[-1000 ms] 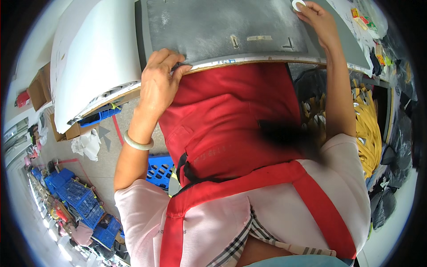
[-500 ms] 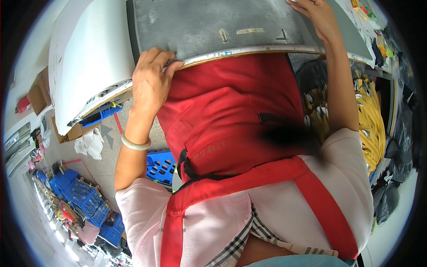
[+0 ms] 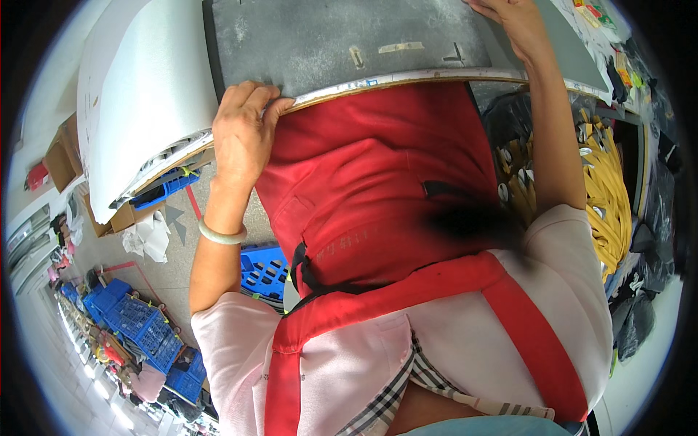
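Note:
A worn dark grey mat (image 3: 327,43) with several pieces of tape and a black corner mark lies on the worktop. My left hand (image 3: 246,134) rests at the worktop's near edge (image 3: 407,78), by the mat's left corner. Its fingers are curled together and the thumb lies close under them; whatever is between them is hidden. Farther off, my right hand (image 3: 518,25) reaches over the mat's right side with fingers drawn together. Its fingertips are cut off by the upper rim, so what they hold cannot be made out.
White sheeting (image 3: 138,94) curves over the worktop's left side. Yellow straps (image 3: 607,196) hang in a bundle at the right, near black plastic bags (image 3: 632,323). Blue crates (image 3: 142,327) stand lower left, and a blue basket (image 3: 263,270) sits beside my left arm. Cardboard boxes (image 3: 65,156) are at the left.
The worktop and mat sit slightly higher in the picture. My right hand has shifted slightly up, its fingertips nearer the rim. My left hand stays at the edge, nearly still.

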Available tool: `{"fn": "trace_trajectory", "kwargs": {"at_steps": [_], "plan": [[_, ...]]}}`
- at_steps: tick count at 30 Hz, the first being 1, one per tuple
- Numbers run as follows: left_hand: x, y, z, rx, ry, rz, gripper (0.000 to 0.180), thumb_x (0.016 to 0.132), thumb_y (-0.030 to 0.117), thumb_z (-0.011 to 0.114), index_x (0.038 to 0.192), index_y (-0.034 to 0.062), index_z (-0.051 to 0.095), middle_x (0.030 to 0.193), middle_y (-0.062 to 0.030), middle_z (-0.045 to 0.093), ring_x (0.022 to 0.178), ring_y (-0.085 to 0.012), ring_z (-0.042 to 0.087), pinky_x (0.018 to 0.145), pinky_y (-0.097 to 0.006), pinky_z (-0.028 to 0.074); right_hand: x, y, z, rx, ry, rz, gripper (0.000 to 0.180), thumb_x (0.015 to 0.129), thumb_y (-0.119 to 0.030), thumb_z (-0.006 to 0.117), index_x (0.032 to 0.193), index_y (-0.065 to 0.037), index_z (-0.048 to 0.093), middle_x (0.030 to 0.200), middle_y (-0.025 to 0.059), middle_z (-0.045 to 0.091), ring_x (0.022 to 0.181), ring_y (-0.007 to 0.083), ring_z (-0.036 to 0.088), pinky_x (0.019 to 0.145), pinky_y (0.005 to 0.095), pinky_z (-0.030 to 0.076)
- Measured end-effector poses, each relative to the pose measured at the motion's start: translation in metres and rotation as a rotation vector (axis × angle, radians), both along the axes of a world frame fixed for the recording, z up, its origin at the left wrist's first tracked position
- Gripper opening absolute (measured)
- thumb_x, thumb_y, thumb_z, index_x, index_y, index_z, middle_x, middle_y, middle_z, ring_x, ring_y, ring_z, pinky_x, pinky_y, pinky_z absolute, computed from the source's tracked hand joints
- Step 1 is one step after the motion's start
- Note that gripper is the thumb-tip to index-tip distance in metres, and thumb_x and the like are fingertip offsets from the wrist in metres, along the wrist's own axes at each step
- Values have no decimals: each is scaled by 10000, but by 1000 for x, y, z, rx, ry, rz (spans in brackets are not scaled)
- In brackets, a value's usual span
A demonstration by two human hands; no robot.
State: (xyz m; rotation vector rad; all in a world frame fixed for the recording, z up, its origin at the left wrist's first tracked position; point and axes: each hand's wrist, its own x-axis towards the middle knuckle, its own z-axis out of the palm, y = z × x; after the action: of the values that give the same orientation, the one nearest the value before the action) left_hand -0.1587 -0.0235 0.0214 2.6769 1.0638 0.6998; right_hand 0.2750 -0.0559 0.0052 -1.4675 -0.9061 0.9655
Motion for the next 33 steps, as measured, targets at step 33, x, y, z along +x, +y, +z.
{"fn": "trace_trajectory", "kwargs": {"at_steps": [33], "plan": [[-9, -3, 6, -3, 53, 21, 195, 821, 145, 808, 937, 18, 715, 941, -122, 687, 884, -323, 656, 783, -406, 531, -22, 7, -13, 45, -182, -45, 200, 956, -207, 698, 886, -21, 681, 806, 24, 680, 724, 86, 591, 657, 239, 449]]}}
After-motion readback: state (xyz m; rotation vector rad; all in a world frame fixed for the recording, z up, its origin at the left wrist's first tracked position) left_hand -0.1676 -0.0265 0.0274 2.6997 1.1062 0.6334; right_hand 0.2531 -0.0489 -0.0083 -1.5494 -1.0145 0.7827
